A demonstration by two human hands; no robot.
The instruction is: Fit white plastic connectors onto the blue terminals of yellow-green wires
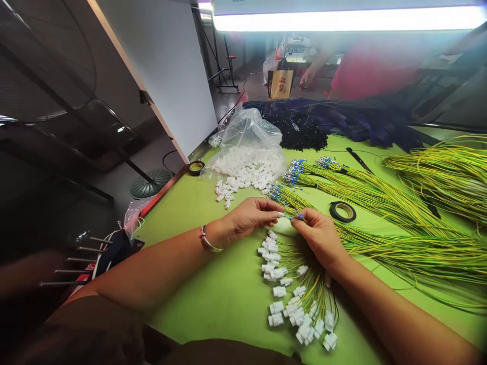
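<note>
My left hand (253, 218), with a bracelet at the wrist, pinches a small white connector housing (280, 215) over the green table (213, 294). Facing it, my right hand (317, 233) is closed on the end of a yellow-green wire, where blue terminals (300, 216) show at the fingertips. The two hands nearly meet, and whether the terminal sits inside the housing cannot be made out. Below them lie several wires with white connectors (276, 306) on their ends, fanned out on the table. Bundles of yellow-green wires (411, 248) with bare blue terminals stretch off to the right.
A clear plastic bag (247, 132) spills loose white housings (247, 175) behind my left hand. Rolls of black tape (343, 212) lie on the table. Dark cables (342, 119) are heaped at the back. Across the table, another person's hand (307, 78) shows beside a paper bag (280, 84).
</note>
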